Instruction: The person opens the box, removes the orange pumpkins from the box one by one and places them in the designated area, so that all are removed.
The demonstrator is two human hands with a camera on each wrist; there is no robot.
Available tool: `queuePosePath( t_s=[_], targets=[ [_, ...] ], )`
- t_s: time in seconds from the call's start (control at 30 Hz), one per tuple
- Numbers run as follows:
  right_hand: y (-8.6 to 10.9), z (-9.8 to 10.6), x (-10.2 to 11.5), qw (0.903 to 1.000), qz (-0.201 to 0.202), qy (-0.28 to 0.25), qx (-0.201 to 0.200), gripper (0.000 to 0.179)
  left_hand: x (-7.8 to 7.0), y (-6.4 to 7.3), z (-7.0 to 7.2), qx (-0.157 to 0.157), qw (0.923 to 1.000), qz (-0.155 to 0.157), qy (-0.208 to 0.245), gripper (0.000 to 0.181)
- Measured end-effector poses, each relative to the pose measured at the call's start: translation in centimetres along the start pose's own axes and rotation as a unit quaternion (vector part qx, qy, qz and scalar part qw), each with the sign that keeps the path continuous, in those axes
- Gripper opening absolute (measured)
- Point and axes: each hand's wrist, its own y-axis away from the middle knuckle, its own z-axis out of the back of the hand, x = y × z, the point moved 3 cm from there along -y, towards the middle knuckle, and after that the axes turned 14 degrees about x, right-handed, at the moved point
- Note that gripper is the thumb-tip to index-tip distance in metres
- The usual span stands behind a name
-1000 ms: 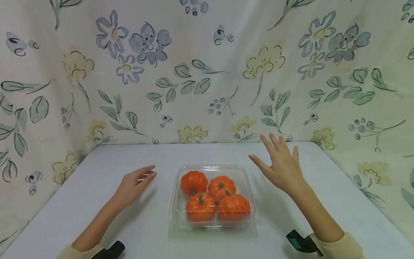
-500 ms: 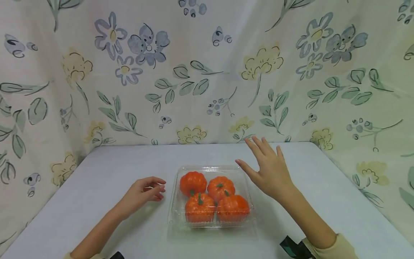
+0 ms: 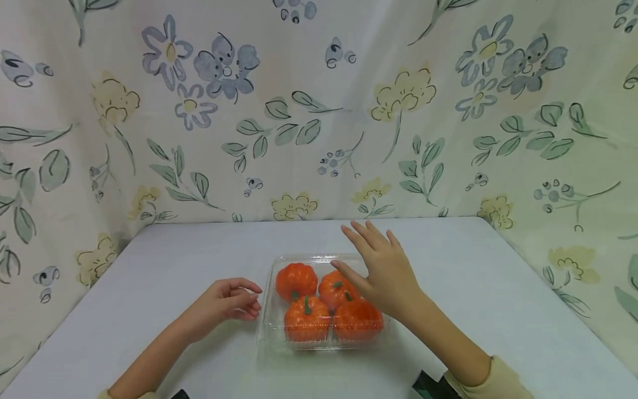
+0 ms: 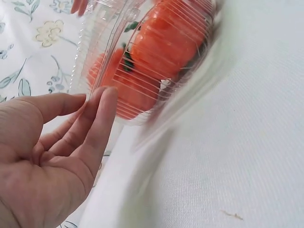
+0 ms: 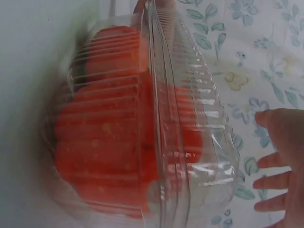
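Note:
A clear plastic clamshell container (image 3: 271,330) stands on the table with its lid down. Several small orange pumpkins (image 3: 308,321) with green stems sit inside it. My left hand (image 3: 224,305) is at the container's left side, fingers loosely bent. In the left wrist view the thumb and fingertips (image 4: 108,95) are right at the rim. Over the container's right part hovers my right hand (image 3: 386,271), fingers spread and holding nothing; it hides part of the lid and two pumpkins from the head camera. The right wrist view has the ribbed lid (image 5: 209,142) beside that hand's fingers.
A white cloth covers the table (image 3: 199,249), which ends at a floral curtain (image 3: 319,111) behind and at the sides. Black wrist straps (image 3: 433,386) and pale sleeves (image 3: 490,379) show at the bottom edge.
My left hand has come right and nearer, up to the container's side. The right hand has swung left and slightly down, from beside the container to over it. The container has stayed put.

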Motion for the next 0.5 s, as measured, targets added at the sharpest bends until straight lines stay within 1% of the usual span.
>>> queuePosePath(
  t_s=[0.1, 0.2, 0.33, 0.4, 0.5],
  targets=[
    [-0.1, -0.6, 1.0, 0.9998, 0.019, 0.000, 0.003, 0.068, 0.4, 0.1, 0.1, 0.020, 0.9994, 0.004, 0.028, 0.029],
    [-0.3, -1.2, 2.0, 0.9991, 0.042, 0.008, 0.003, 0.065, 0.7, 0.2, 0.2, 0.050, 0.9973, 0.007, 0.053, 0.020],
    [-0.4, -2.2, 3.4, 0.9974, 0.069, 0.017, 0.008, 0.064, 0.9, 0.3, 0.2, 0.091, 0.9932, 0.006, 0.072, 0.015],
    [-0.4, -2.7, 4.0, 0.9968, 0.077, 0.013, 0.017, 0.064, 0.9, 0.2, 0.2, 0.105, 0.9914, 0.008, 0.077, 0.014],
    [-0.2, -3.5, 4.8, 0.9959, 0.079, 0.000, 0.045, 0.062, 1.0, 0.2, 0.1, 0.123, 0.9890, 0.010, 0.082, 0.013]
  ],
)
